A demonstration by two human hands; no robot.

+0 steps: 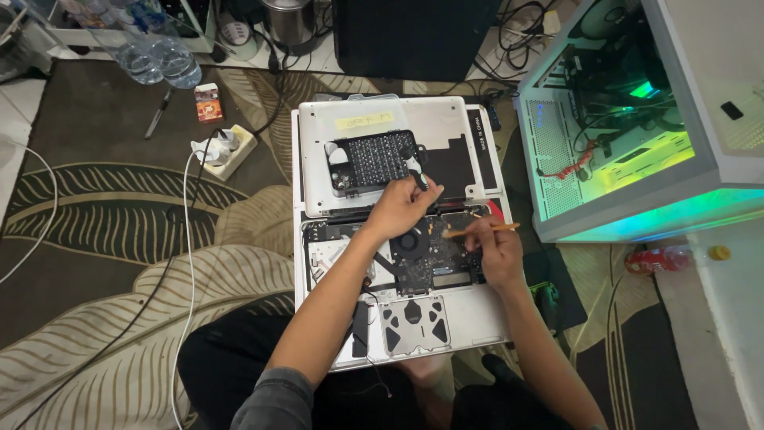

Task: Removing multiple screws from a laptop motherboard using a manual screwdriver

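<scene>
Leaf-patterned rug, orange stick (481, 230) roughly level, tip left

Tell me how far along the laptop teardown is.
Done: the bottom cover is off and lies above the open laptop, a black screw tray on it; board and fan are exposed.
In hand: the left hand holds a small screwdriver, the right hand an orange pry stick at the board.
Left: board, fan and trackpad assembly all sit in place.
</scene>
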